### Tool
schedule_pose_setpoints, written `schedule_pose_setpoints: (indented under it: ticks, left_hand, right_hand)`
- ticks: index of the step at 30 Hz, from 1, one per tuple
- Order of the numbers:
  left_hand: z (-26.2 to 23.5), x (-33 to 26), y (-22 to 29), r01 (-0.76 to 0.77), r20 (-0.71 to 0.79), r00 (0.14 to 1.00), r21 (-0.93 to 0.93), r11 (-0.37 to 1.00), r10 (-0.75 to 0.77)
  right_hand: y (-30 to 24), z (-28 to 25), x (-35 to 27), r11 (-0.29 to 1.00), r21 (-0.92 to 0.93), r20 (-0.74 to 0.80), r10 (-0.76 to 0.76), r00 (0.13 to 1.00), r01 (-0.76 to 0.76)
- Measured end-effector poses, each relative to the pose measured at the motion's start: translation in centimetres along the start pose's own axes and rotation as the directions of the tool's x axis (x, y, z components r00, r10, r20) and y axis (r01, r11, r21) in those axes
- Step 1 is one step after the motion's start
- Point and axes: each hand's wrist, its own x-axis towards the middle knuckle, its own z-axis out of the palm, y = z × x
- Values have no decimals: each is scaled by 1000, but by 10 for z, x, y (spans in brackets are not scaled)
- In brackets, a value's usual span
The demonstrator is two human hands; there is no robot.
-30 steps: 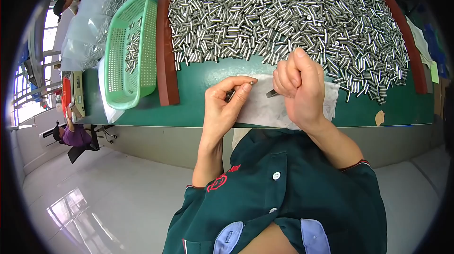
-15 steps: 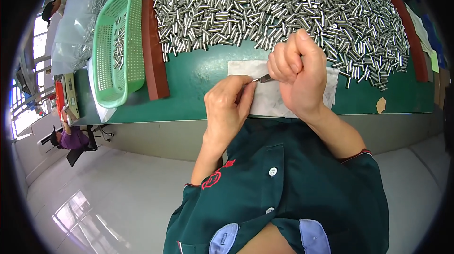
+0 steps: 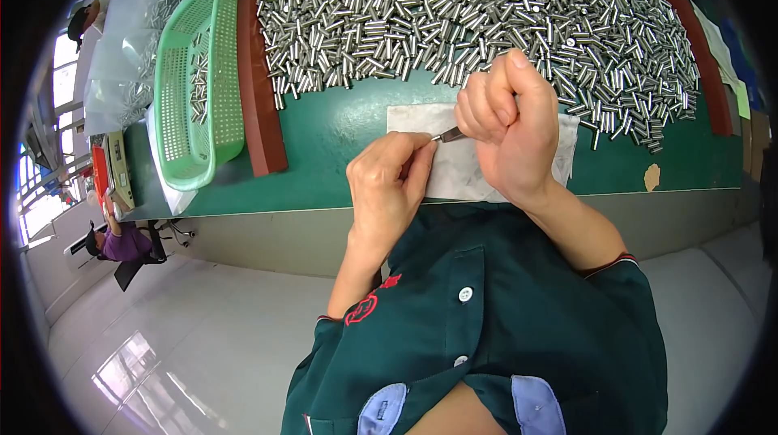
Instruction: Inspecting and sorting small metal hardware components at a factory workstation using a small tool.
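Note:
My right hand is closed in a fist around a thin metal tool, whose tip sticks out to the left. My left hand has its fingers pinched together right at that tip; whatever small part it pinches is hidden. Both hands hover over a white cloth spread on the green table. Just beyond the cloth lies a large heap of small silver metal cylinders.
A green plastic basket with several cylinders stands at the left, past a red-brown rail. Clear bags lie farther left. Another red-brown rail runs along the heap's right side. A seated person is far off at lower left.
The view has tilted, so hands and table sit lower and more to the right in frame. My hands stay together over the cloth, the left pinching at the tool's tip.

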Motion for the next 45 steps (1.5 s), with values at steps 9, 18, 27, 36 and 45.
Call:
schedule_pose_setpoints:
  ticks: [9, 18, 27, 36, 45]
  left_hand:
    - [-1, 2, 0, 1, 1, 1000, -17, 1000, -1]
    - [-4, 5, 2, 22, 44, 999, -43, 999, -20]
    - [-12, 2, 6, -49, 8, 999, 2, 999, 49]
    - [-29, 15, -12, 432, 430, 877, -901, -42, -212]
    - [-24, 51, -16, 65, -124, 987, -264, 962, -101]
  right_hand:
    - [1, -1, 1, 1000, 16, 17, 4, 1000, -4]
    - [12, 8, -7, 952, -262, 113, -130, 985, 156]
    - [10, 13, -6, 924, -338, 128, -140, 982, 176]
    - [7, 11, -4, 980, -184, 63, -63, 996, 74]
    - [6, 9, -1, 983, -174, 46, -51, 998, 58]
